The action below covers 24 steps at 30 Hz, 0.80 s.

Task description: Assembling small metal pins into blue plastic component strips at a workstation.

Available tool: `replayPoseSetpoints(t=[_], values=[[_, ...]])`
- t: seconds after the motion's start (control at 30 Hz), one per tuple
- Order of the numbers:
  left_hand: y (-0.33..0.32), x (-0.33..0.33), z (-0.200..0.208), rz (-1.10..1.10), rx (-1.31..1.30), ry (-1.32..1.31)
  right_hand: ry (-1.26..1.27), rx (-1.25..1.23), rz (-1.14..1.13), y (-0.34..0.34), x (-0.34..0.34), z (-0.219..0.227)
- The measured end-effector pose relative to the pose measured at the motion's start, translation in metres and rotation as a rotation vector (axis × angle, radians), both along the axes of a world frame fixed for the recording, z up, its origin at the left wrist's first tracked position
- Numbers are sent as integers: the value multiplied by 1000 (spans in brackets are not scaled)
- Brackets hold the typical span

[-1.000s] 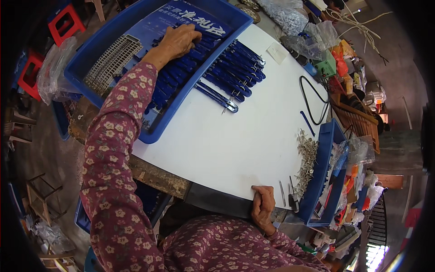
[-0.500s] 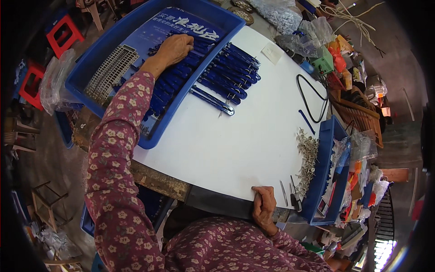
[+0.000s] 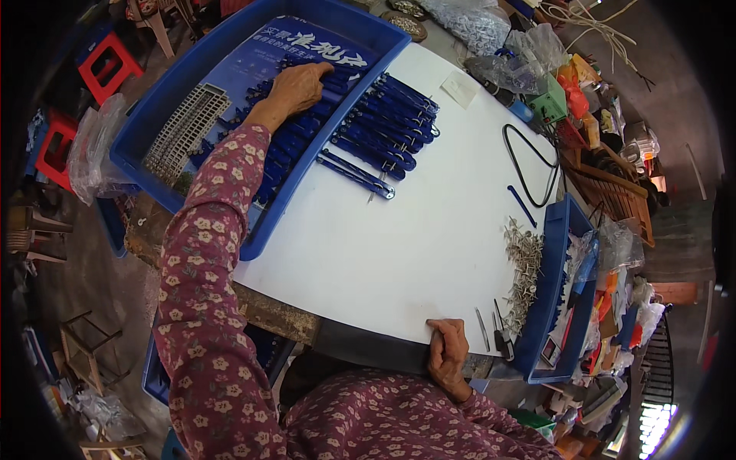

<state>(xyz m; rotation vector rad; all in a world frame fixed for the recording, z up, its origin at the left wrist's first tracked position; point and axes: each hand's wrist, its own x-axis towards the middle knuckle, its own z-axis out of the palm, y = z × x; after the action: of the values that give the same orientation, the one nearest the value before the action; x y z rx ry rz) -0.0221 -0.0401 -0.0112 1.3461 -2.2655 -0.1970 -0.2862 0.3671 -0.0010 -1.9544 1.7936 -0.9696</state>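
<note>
Blue strips (image 3: 295, 142) lie beneath and beside the nearer left hand (image 3: 297, 88), long axes mostly slanting down-right; whether its bent fingers grip one cannot be determined.

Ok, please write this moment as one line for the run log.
left hand: in tray, at blue parts, grip unclear | right hand: near edge of sheet | metal pieces: heaped beside bin

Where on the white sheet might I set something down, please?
The middle of the sheet is bare, bordered by the tray, blue strips, metal pieces and right hand. Crowded: around the left hand, over the tray's strips, and beside the metal pieces, where tools lie.
</note>
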Motion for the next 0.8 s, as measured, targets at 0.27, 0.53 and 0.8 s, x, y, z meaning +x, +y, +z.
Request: replayPoseSetpoints(t=[0.27,0.53,0.8], values=[[4,-9,20,53,275,-88,52,-42,-14,0,-2,-3],[-3,0,-1,76,104,33,49,-40,-26,-2,2,0],[3,4,14,18,234,130,29,-44,-12,-4,2,2]])
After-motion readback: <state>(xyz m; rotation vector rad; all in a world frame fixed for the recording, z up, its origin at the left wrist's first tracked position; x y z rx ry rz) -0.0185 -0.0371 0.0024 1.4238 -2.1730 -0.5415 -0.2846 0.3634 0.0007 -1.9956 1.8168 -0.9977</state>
